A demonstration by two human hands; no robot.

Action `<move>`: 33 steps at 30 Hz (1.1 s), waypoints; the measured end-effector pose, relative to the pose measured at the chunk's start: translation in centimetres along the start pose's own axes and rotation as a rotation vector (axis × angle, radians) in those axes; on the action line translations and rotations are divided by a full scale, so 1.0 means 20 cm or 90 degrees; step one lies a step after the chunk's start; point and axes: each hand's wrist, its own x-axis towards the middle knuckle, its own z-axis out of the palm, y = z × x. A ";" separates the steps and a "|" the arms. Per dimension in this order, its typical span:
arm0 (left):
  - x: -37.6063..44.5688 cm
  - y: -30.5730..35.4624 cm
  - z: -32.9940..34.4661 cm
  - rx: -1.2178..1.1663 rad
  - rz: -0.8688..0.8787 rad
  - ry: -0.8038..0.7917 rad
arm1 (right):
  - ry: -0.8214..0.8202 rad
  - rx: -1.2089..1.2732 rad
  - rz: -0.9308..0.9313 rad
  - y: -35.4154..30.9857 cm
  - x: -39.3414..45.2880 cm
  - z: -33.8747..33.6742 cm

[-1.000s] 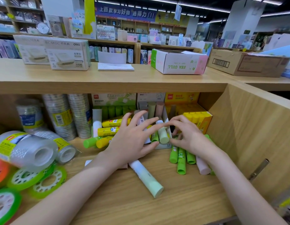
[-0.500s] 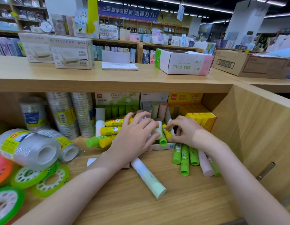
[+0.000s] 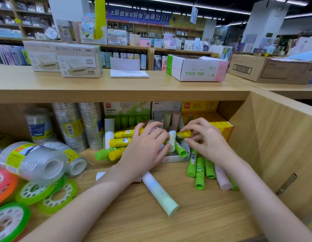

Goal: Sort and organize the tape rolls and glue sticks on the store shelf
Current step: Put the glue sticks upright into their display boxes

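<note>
Right hand (image 3: 208, 140) reaches into the lower shelf, fingers curled, thumb and fingertips pinching a small yellow glue stick (image 3: 184, 134) above the white tray box (image 3: 176, 158). Left hand (image 3: 146, 147) lies palm-down over the same box, fingers bent around a pale green-white stick (image 3: 171, 143) that stands tilted in it; a green stick (image 3: 180, 151) leans out of the box just beside it. Both forearms come in from the bottom edge, wrists near each other, hands almost touching at the fingertips.

Left of the left hand: two yellow sticks (image 3: 123, 137) lie stacked in a green-lined box, with a green one (image 3: 103, 153) and another yellow one (image 3: 116, 153) sticking out at its front. Right of the white box, under the right wrist, a loose pile of green sticks (image 3: 199, 172) and a pink one (image 3: 221, 179) lies on the wooden shelf board (image 3: 134, 224). One long pale green-white stick (image 3: 159, 193) lies slanted on the board between the two forearms. A yellow display box (image 3: 221, 126) sits behind the right hand.

Far left: wrapped clear tape rolls (image 3: 34, 161) lie on their sides, taller stacks (image 3: 80, 126) stand behind, and flat green-rimmed tape rolls (image 3: 47, 191) overlap at the front edge. Top counter holds a SEA GULL carton (image 3: 195, 69) and boxed punches (image 3: 78, 62).
</note>
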 end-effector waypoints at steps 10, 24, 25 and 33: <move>0.00 0.00 0.00 -0.004 0.002 0.008 | 0.299 -0.046 -0.015 -0.03 0.02 -0.13; 0.00 0.00 0.00 -0.012 -0.018 -0.009 | 0.278 -0.314 0.023 0.14 0.06 0.06; 0.00 0.00 0.00 -0.012 -0.018 -0.010 | 0.270 -0.340 0.029 0.15 0.06 0.07; 0.01 0.00 0.00 -0.011 -0.022 -0.022 | 0.192 -0.402 0.136 0.12 0.06 0.10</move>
